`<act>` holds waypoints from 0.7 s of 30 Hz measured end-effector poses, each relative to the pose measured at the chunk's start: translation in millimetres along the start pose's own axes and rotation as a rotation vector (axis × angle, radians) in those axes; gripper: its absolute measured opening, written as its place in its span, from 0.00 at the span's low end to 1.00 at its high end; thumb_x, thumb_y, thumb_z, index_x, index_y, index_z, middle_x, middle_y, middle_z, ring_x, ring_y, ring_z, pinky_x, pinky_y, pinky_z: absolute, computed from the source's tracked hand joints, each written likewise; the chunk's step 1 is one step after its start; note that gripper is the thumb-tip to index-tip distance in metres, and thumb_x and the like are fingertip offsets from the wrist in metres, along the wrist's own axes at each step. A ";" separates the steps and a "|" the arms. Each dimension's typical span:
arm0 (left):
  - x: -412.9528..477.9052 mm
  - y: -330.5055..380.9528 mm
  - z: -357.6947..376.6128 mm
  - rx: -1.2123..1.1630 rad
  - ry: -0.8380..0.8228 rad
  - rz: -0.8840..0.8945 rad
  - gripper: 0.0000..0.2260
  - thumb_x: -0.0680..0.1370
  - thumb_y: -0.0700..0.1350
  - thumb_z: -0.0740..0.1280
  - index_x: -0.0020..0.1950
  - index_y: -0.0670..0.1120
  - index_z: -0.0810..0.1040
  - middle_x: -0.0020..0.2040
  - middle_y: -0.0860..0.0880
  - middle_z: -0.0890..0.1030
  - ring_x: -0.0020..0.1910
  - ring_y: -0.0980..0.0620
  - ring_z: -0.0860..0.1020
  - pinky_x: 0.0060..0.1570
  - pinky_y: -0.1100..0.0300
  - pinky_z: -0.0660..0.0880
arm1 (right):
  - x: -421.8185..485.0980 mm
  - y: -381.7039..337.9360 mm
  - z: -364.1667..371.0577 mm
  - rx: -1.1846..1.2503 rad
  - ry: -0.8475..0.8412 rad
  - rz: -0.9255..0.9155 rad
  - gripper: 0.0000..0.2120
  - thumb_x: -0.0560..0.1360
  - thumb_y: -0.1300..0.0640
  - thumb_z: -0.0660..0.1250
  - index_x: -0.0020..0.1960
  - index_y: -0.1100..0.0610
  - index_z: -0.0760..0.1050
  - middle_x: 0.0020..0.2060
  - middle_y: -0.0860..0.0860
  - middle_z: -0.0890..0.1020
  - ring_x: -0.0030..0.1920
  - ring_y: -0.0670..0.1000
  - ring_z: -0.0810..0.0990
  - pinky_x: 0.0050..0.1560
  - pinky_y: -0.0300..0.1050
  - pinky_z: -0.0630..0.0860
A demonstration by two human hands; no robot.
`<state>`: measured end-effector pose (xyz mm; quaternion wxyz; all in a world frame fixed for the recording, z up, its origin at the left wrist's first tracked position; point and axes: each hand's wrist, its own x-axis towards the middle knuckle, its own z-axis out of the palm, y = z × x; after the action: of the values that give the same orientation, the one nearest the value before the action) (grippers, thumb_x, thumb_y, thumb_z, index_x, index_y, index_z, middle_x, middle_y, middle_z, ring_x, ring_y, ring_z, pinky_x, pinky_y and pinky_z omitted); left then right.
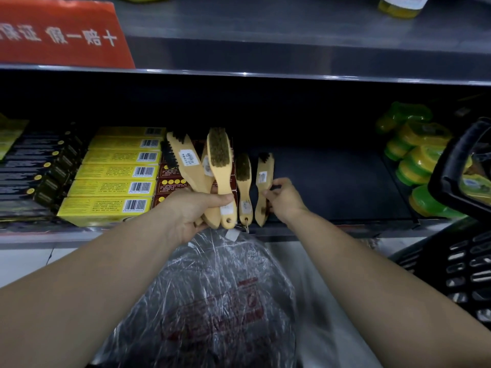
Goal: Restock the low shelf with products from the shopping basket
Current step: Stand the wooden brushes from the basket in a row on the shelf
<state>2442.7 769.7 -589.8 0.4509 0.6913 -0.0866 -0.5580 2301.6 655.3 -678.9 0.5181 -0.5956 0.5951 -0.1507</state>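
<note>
Wooden brushes [216, 166] fan out from my left hand [191, 211], which grips the bunch by the handles at the front edge of the low shelf [332, 181]. My right hand [284, 197] pinches a single brush [264, 187] on the shelf, just beside a laid brush [244, 187]. The shopping basket [467, 264] sits off to the right.
</note>
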 end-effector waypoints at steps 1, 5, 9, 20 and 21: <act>0.0 -0.7 0.8 0.009 -0.010 0.000 0.10 0.69 0.35 0.73 0.45 0.46 0.76 0.42 0.47 0.82 0.42 0.51 0.79 0.35 0.58 0.73 | 0.2 0.0 0.2 -0.022 0.018 -0.019 0.16 0.78 0.57 0.62 0.64 0.58 0.65 0.37 0.47 0.74 0.43 0.50 0.76 0.51 0.47 0.75; -1.3 -2.9 3.6 0.036 -0.023 0.010 0.10 0.69 0.36 0.73 0.47 0.45 0.76 0.42 0.48 0.82 0.41 0.51 0.79 0.35 0.58 0.71 | -1.4 0.1 0.9 -0.092 0.022 -0.072 0.15 0.79 0.57 0.60 0.65 0.56 0.65 0.38 0.52 0.76 0.41 0.51 0.77 0.44 0.46 0.73; -1.5 -3.6 5.4 0.022 -0.014 0.015 0.11 0.70 0.37 0.73 0.49 0.45 0.76 0.43 0.48 0.82 0.41 0.52 0.79 0.34 0.59 0.71 | 1.8 -1.9 -0.5 -0.158 0.026 -0.052 0.16 0.79 0.58 0.60 0.66 0.57 0.66 0.49 0.56 0.80 0.50 0.55 0.78 0.48 0.44 0.72; -0.2 -6.7 9.6 0.006 0.016 0.007 0.09 0.72 0.34 0.70 0.44 0.46 0.75 0.42 0.48 0.80 0.41 0.53 0.77 0.36 0.59 0.73 | -1.0 -5.5 -3.7 -0.293 0.028 -0.050 0.19 0.79 0.54 0.62 0.68 0.56 0.65 0.58 0.57 0.76 0.54 0.54 0.75 0.48 0.42 0.69; -0.6 -6.7 9.6 0.006 0.018 0.010 0.09 0.72 0.34 0.70 0.45 0.46 0.75 0.42 0.49 0.80 0.41 0.53 0.77 0.36 0.59 0.72 | -3.4 -7.4 -5.7 -0.365 0.059 -0.063 0.19 0.78 0.53 0.62 0.67 0.57 0.66 0.60 0.57 0.73 0.57 0.56 0.74 0.50 0.44 0.69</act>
<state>2431.7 768.9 -593.9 0.4521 0.6973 -0.0877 -0.5492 2300.3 653.9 -669.1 0.3789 -0.6935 0.6083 -0.0738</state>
